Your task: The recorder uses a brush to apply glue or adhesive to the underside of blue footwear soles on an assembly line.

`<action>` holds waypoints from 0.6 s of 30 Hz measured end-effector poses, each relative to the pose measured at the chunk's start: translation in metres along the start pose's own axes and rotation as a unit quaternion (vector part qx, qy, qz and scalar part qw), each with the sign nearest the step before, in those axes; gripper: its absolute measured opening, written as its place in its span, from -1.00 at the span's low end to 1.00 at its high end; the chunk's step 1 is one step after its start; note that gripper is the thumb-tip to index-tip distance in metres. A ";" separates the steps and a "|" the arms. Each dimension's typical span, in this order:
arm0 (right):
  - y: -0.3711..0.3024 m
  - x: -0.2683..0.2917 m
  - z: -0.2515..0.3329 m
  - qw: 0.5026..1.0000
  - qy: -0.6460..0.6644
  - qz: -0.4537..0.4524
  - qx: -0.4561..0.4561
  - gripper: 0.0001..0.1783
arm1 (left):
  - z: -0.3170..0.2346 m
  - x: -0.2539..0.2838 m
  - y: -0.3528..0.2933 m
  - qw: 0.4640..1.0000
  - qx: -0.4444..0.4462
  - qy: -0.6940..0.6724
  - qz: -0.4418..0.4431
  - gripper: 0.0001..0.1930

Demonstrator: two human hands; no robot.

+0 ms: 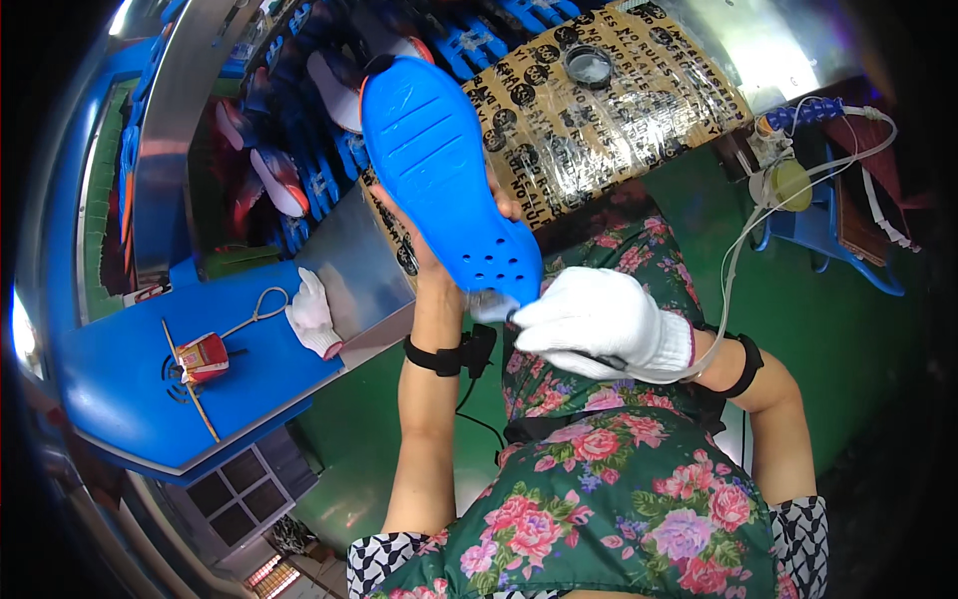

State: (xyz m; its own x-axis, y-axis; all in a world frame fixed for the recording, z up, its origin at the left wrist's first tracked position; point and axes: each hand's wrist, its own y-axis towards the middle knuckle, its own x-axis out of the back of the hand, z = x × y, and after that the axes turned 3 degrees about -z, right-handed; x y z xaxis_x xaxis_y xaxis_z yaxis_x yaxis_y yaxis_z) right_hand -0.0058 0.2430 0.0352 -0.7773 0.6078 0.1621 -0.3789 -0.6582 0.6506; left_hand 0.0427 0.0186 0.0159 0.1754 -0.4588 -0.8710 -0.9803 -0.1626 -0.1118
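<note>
A long bright-blue shoe sole (429, 150) is held up in front of me, tilted, with ribs near its far end and several small holes at its near end. My bare left hand (429, 240) is wrapped around it from beneath; the thumb and fingertips show at its sides. My right hand (604, 319), in a white knitted glove, pinches the dark end of a small brush (494, 303). Its pale bristles touch the sole's near edge. A thin clear tube (733, 260) runs from the gloved hand up to the right.
A tape-covered bench (599, 130) carries a round dish (589, 67). Shoes (274, 180) hang on blue racks at the upper left. A white glove (312, 311) and a red packet (203, 357) lie on a blue surface (120, 369). A blue stool (828, 250) stands right.
</note>
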 end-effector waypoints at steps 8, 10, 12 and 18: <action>-0.002 0.007 -0.006 0.995 -0.077 0.037 0.044 -0.69 | -0.013 0.011 0.000 0.994 0.103 0.039 0.014 0.28; -0.016 -0.001 0.001 0.995 -0.058 0.071 0.027 -0.67 | -0.016 0.011 0.000 0.991 0.122 0.048 0.003 0.28; -0.010 0.001 0.003 0.995 0.016 0.088 -0.047 -0.71 | -0.018 0.016 0.004 0.984 0.162 0.053 0.043 0.25; 0.006 0.009 -0.013 0.997 0.053 0.060 -0.005 -0.73 | -0.019 0.022 0.004 0.967 0.234 0.063 0.083 0.16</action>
State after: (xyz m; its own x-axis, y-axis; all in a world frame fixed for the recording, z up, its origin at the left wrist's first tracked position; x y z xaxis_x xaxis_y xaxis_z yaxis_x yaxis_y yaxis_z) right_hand -0.0219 0.2389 0.0304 -0.8660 0.4743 0.1582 -0.2843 -0.7275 0.6245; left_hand 0.0443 -0.0090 0.0051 -0.0070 -0.5526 -0.8334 -0.9240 0.3222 -0.2059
